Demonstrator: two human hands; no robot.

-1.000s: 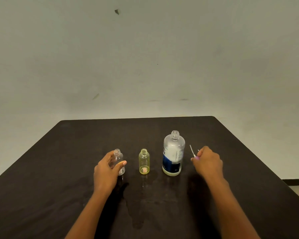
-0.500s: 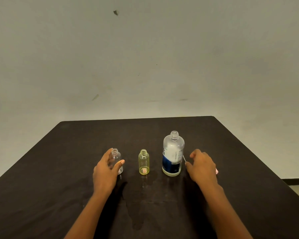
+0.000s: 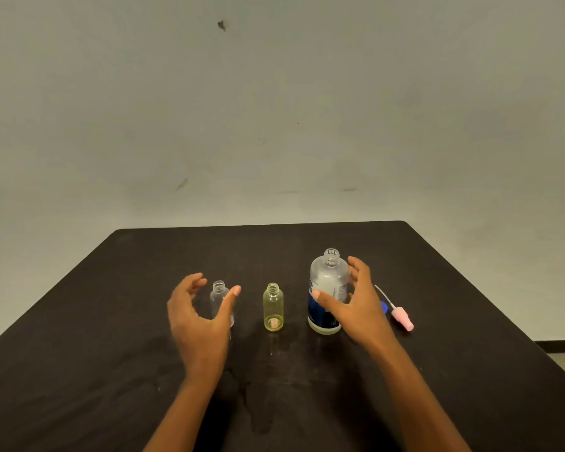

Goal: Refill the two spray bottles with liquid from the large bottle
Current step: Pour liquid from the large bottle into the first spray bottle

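right hand (image 3: 356, 308) moved to large bottle (image 3: 327, 282), cupped | grip wide | left hand (image 3: 199, 314) grip wide

Left hand (image 3: 199, 318) cups open around the clear bottle (image 3: 219, 290); right hand (image 3: 356, 308) spreads round the large bottle (image 3: 328, 278).

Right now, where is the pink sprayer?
Head view: the pink sprayer lies on the table, right of the blue cap and the large bottle.

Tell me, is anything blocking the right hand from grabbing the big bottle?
Nothing visible does. The right hand is open around the large bottle; the pink spray head lies aside, past the hand.
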